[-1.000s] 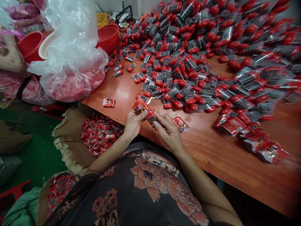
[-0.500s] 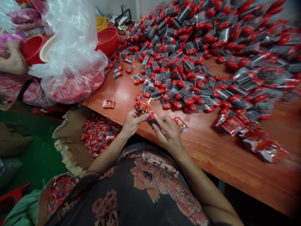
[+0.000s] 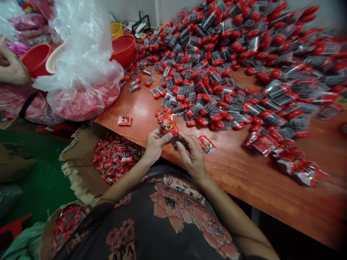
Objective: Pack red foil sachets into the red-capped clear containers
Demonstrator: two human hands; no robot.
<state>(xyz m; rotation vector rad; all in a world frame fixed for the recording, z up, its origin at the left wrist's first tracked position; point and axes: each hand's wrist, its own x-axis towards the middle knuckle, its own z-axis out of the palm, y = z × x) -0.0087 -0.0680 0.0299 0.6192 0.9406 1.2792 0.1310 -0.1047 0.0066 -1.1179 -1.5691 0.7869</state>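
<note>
Red packet (image 3: 167, 122), held by 2 hands over the near edge of an orange-brown table (image 3: 260, 184). Beyond it spreads a heap of red-capped clear containers (image 3: 200, 77). The left hand (image 3: 154, 146) pinches the packet's lower left, thumb across its front; the right hand (image 3: 193, 153) grasps the lower right, its exact contact partly hidden. Of 2 loose packets, a left packet (image 3: 124, 121) lies well apart and a right packet (image 3: 206, 144) just beside the right hand. Good handling probably calls for light, even fingertip pressure, keeping the glossy printed front uncreased and upright.
</note>
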